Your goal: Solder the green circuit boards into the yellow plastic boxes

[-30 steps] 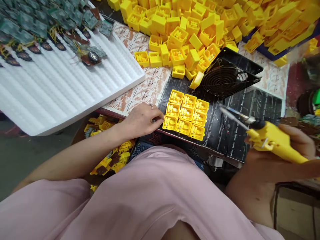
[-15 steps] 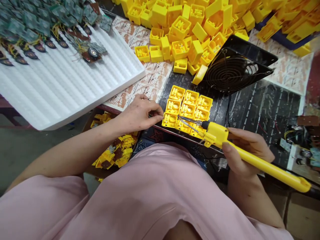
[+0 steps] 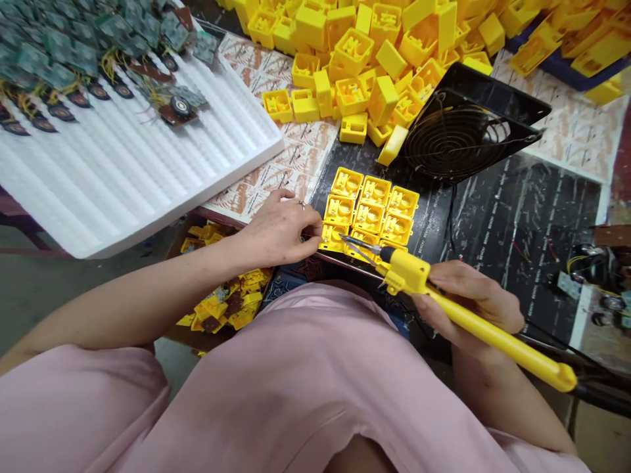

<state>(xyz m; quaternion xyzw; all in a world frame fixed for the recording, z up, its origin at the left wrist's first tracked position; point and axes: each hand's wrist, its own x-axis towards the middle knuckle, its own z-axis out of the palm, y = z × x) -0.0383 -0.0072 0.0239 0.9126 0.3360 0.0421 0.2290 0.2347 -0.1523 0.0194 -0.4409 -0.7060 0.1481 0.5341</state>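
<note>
In my right hand (image 3: 470,295) is a yellow soldering iron (image 3: 507,338) with a thin feed tube beside its metal tip. The tip points left into the nearest left case (image 3: 330,242) of a small block of open yellow plastic cases (image 3: 369,217). These cases lie in rows at the table's front edge, their insides facing up. My left hand (image 3: 283,226) is closed in a pinch at the left side of that same case. Whatever its fingertips grip is hidden. The iron's body covers part of the front row.
A pile of yellow cases (image 3: 353,52) fills the back, beside a black fan (image 3: 451,138). White foam (image 3: 148,184) at left carries circuit boards with wired speakers (image 3: 180,106). Below my left forearm stands a box of yellow parts (image 3: 241,295). Wired components (image 3: 614,302) lie far right.
My right hand has moved the soldering iron left, bringing its tip over the nearest left case. My left hand stays pinched beside that case, with little movement.
</note>
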